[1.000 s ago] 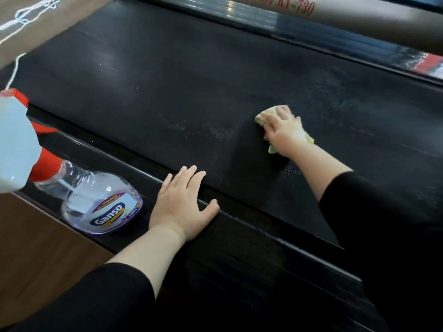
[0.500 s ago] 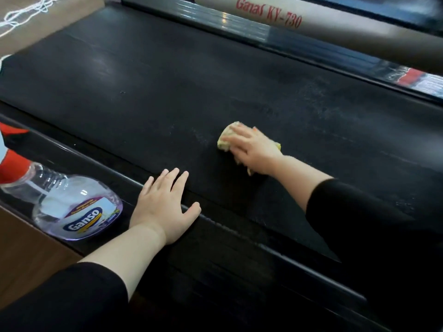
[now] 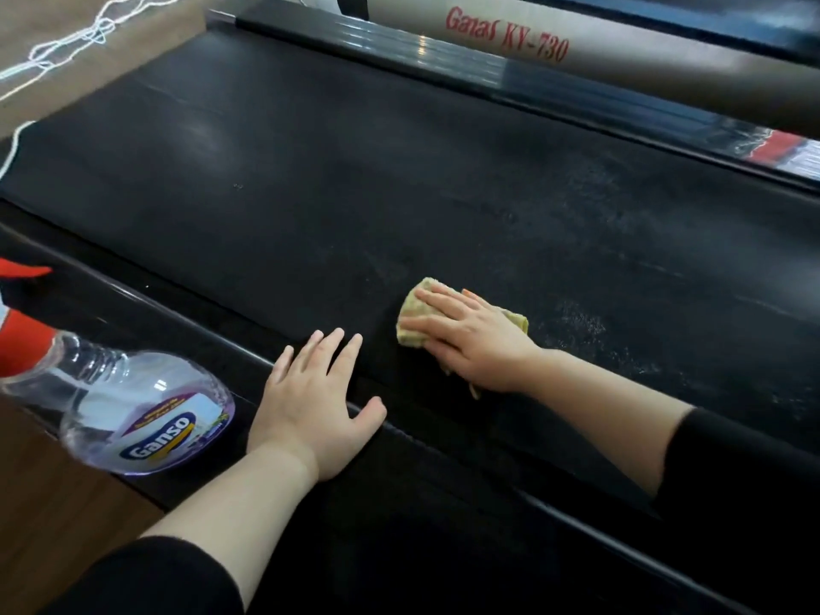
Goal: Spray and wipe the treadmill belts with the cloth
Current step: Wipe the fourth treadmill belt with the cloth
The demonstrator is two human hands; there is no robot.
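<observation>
While the right hand (image 3: 477,346) presses a yellow-green cloth (image 3: 415,319) flat onto the black belt (image 3: 355,170), its fingers (image 3: 437,299) lie straight and slightly apart across it. The cloth sits near the belt's near edge, just right of the left hand (image 3: 315,401), which rests palm down on the side rail (image 3: 199,339) with fingers (image 3: 337,348) spread, their tips reaching the belt. A clear spray bottle (image 3: 146,415) (label "Ganso", red collar) lies on its side on the rail, just beside that hand. Right of the cloth the belt shows pale speckled streaks; wet or dusty, I cannot tell. Beyond the belt runs a grey tube (image 3: 621,59) printed "Ganas KY-730".
</observation>
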